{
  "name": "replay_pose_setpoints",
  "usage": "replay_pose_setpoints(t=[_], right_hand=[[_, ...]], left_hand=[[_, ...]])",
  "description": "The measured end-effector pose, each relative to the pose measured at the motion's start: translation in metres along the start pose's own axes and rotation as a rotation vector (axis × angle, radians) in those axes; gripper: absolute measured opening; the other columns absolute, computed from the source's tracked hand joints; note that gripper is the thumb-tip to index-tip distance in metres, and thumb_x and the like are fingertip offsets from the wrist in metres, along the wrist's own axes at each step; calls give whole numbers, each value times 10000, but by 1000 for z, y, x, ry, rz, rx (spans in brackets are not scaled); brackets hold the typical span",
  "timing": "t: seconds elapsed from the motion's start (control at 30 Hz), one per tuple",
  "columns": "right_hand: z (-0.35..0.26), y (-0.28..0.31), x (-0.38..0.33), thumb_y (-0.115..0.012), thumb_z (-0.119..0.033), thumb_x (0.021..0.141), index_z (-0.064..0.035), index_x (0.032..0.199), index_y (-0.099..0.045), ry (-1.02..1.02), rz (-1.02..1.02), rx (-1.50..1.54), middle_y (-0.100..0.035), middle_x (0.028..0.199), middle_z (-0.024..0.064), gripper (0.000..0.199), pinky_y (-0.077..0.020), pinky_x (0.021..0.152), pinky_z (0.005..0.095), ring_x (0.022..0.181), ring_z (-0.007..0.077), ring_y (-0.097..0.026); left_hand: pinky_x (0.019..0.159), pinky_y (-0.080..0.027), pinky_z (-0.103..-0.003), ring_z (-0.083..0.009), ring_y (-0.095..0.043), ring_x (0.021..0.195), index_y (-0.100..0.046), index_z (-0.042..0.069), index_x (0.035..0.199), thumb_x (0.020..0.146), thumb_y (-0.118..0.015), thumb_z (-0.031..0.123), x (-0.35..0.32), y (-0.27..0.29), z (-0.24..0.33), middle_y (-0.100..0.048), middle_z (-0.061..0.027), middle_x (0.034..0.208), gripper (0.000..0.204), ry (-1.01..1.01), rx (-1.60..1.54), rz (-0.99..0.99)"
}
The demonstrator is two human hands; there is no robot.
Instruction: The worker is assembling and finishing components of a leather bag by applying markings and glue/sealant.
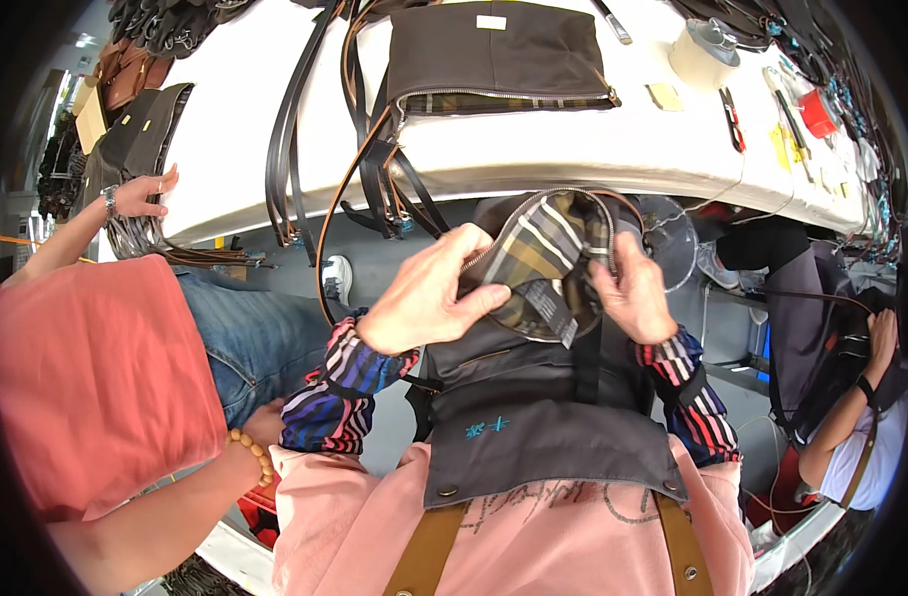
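Observation:
A dark bag (493,212) rests on my lap with its zipped mouth spread wide. Inside shows an olive, white and black plaid lining (548,238), with a small dark label (548,306) sticking out at the near side. My left hand (429,290) grips the left edge of the mouth, thumb pointing inward over the lining. On the opposite edge, my right hand (635,296) pinches the rim between thumb and fingers. The bag's underside and part of my fingers are hidden.
On the white table (533,149) ahead lies another dark zipped bag (494,50). Long black straps (293,129) hang over its edge. A white pot (705,52), red-handled pliers (732,119) and a brush (613,22) lie right. Co-workers sit on both sides: a coral shirt (106,387), a hand (881,341).

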State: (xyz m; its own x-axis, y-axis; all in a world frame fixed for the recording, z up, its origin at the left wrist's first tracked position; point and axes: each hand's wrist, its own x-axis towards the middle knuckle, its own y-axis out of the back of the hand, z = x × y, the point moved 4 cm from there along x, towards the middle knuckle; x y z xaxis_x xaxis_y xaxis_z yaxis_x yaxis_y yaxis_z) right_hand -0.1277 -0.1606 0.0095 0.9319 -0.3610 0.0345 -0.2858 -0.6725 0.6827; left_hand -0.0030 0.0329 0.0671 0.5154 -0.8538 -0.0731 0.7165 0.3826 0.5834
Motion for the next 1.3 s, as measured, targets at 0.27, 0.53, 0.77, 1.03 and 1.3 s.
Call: replay_pose_setpoints(t=[0.27,0.53,0.77,1.03,1.3], right_hand=[[-40,92,-28,-575,29,729,-28,979,-542,101,356,110,-521,646,73,258,-369,470,243,490,112,-445],[9,66,-73,-570,33,632,-58,1038,-535,2,-15,-401,-609,850,143,417,-457,628,400,671,338,-573],[12,85,-74,-536,46,675,-36,1028,-549,-20,224,-360,-605,784,141,363,-469,610,357,623,307,-574],[-56,153,-39,-494,75,728,4,1025,-578,110,524,-116,-564,693,34,317,-405,563,187,608,54,-514],[-150,218,-18,-474,117,811,73,1063,-566,273,695,-235,-612,1024,102,272,-420,852,220,947,133,-570]], left_hand=[[659,-452,-319,-249,-579,726,-466,9,904,686,-609,3,2,-24,1,-539,-113,775,261,8,151,361],[546,-487,-404,-324,-612,655,-514,100,1023,645,-550,9,30,-51,-15,-611,-111,749,390,72,618,309],[673,-484,-315,-230,-599,758,-621,71,1041,778,-610,21,28,-60,-3,-598,-109,921,268,-63,199,498],[833,-457,-332,-252,-579,992,-426,26,1171,811,-656,153,53,-112,3,-568,-141,1091,445,-206,-260,28],[807,-427,-302,-162,-507,867,-398,-16,1223,789,-672,170,113,-86,83,-555,-84,959,547,-280,-421,31]])
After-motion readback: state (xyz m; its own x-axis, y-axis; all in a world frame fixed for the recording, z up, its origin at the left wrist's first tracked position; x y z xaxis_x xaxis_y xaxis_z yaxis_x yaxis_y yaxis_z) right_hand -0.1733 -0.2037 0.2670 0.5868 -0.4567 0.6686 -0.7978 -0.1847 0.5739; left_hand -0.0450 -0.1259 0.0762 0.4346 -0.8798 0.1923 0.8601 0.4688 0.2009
